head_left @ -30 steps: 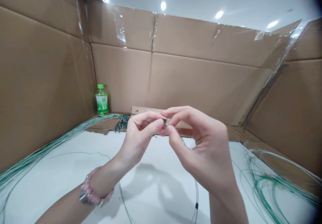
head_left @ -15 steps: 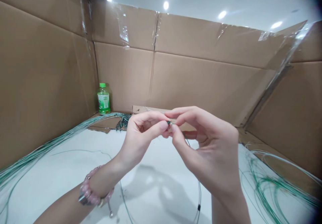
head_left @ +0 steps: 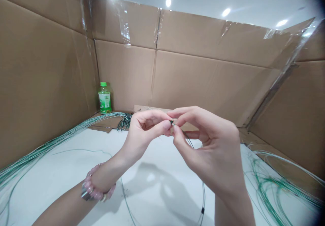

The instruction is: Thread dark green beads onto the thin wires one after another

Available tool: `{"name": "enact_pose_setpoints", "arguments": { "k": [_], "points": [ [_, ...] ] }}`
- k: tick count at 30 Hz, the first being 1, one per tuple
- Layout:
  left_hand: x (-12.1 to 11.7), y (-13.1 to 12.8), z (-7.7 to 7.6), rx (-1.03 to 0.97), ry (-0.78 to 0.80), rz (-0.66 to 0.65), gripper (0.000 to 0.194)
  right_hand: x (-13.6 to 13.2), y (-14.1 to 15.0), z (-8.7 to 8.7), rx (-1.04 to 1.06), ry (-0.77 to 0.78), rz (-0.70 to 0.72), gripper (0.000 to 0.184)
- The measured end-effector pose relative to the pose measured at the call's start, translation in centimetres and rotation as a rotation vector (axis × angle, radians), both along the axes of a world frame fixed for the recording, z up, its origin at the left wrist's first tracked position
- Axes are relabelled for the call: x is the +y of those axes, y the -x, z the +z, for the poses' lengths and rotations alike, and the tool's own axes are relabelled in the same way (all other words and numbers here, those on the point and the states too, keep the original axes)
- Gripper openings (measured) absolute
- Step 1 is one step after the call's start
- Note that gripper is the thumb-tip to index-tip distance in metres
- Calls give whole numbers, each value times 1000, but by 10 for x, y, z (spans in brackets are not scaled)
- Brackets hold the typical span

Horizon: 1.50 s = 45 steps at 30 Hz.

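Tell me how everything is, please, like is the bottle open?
Bottle, upright, green cap on.
Left hand, pinching a tiny dark piece.
Right hand, fingers bent close by, grip unclear.
Left wires, gathered in a bundle.
Right wires, loosely curved.
Bracelet, being worn.
Ceiling lights, on.

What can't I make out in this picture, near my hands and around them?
All in the head view:
Small dark piece: mostly covered by fingertips of your left hand and right hand; too small to tell its shape.
Green wire bundle: cut off by the left edge.
Tangled wires: run into the dark right edge.
Thin cord with a black bead: cut off by the bottom edge.
Bottle: label print too small to read.
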State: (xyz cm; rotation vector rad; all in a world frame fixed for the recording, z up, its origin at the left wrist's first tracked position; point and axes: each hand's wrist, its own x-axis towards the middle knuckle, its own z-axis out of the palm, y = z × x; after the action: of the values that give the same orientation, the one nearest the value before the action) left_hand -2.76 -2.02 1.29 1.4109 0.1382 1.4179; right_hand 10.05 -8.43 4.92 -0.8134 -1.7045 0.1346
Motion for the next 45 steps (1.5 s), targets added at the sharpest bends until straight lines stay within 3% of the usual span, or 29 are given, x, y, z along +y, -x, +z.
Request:
{"name": "enact_pose_setpoints", "arguments": {
  "k": [19,24,28,31,39,45],
  "points": [
    [1,2,0,46,-122,36,12,-1,-2,1,-21,17,2,15],
    [-2,2,3,72,-165,114,13,-2,-4,1,-50,26,-11,16],
    [-5,8,10,171,-286,265,16,-5,-7,3,-101,34,-35,17],
    [-5,13,14,254,-349,305,16,-6,-8,3,-140,48,-47,18],
    [-7,11,13,197,-263,295,16,-4,-8,2,-43,54,-26,15],
    [-8,9,13,206,-255,286,13,-5,-10,2,-69,4,-93,17]
  ]
}}
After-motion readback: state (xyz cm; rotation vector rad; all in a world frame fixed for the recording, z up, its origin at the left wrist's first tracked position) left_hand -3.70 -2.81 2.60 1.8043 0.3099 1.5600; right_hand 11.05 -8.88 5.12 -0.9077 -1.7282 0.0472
